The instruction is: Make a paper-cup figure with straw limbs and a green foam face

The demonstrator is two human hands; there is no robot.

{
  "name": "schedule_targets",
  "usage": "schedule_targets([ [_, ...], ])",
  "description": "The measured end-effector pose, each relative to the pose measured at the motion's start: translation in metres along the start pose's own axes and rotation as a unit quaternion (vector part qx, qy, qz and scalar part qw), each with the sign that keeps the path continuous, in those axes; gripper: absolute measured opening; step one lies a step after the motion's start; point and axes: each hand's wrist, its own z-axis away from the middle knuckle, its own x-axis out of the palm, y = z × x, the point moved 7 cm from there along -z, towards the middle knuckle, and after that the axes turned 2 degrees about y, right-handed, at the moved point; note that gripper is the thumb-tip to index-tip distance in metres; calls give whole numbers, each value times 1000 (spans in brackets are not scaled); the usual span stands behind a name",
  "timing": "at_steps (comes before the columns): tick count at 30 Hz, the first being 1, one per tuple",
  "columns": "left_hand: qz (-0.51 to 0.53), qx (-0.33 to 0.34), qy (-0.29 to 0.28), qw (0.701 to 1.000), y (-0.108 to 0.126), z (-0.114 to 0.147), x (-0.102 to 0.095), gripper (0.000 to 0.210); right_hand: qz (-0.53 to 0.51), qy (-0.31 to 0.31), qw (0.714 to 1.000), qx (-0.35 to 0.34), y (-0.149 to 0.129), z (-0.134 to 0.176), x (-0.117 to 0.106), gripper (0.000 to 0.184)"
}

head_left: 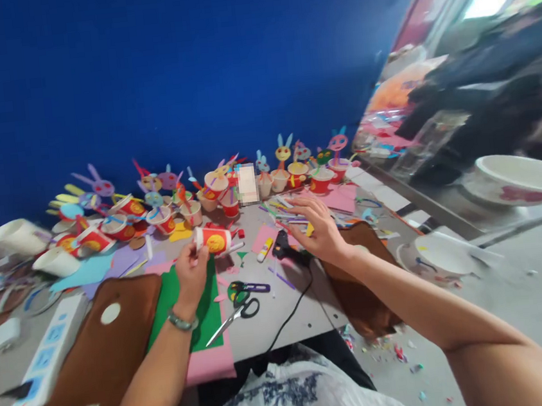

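Note:
My left hand (195, 269) grips a red and white paper cup (213, 239) with a yellow emblem, tilted on its side above the table. Fingers stretched out, my right hand (321, 231) hovers over the right part of the table with nothing in it. Just beneath and left of that hand lies a black glue gun (289, 247), its cord running toward the front edge. A yellow and white glue stick (265, 249) is beside it. Between my arms rest scissors (237, 313) with black handles and a purple-black cutter (249, 288). Green paper (182, 312) lies under my left wrist.
Several paper cups with paper animal faces (283, 153) line the blue wall (198, 62). Brown mats (109, 343) lie at both sides. A power strip (49, 352) is at left. A white bowl (530, 179) stands at right; paper scraps (399, 352) litter the floor.

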Motion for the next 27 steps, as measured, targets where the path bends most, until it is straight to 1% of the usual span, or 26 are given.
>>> schedule_targets([
  [4, 82, -40, -15, 996, -4, -7, 7, 34, -98, -12, 994, 42, -33, -15, 33, 17],
  [8, 126, -42, -47, 990, -2, -9, 12, 37, -141, -48, 988, 46, -53, -19, 71, 10],
  [11, 114, -38, -59, 991, 3, -7, 11, 37, -133, -66, 986, 70, -47, -18, 93, 9],
  [13, 105, -40, -47, 993, 6, -6, 7, 36, -123, -81, 985, 94, -35, -16, 105, 11],
  [15, 110, -35, -29, 993, 9, -6, 4, 36, -117, -116, 981, 101, -25, -12, 117, 13],
  [18, 130, -29, -10, 991, 11, -6, 1, 36, -105, -193, 973, 71, -18, 0, 135, 17],
  [20, 132, -30, 0, 991, 10, -7, 0, 36, -73, -225, 971, 36, -18, 8, 144, 18],
  [24, 128, -27, 12, 991, 8, -9, -2, 39, 5, -243, 969, -40, -23, 21, 154, 28],
  [27, 121, -17, 30, 992, 9, -12, -6, 40, 16, -260, 964, -58, -25, 25, 158, 30],
])
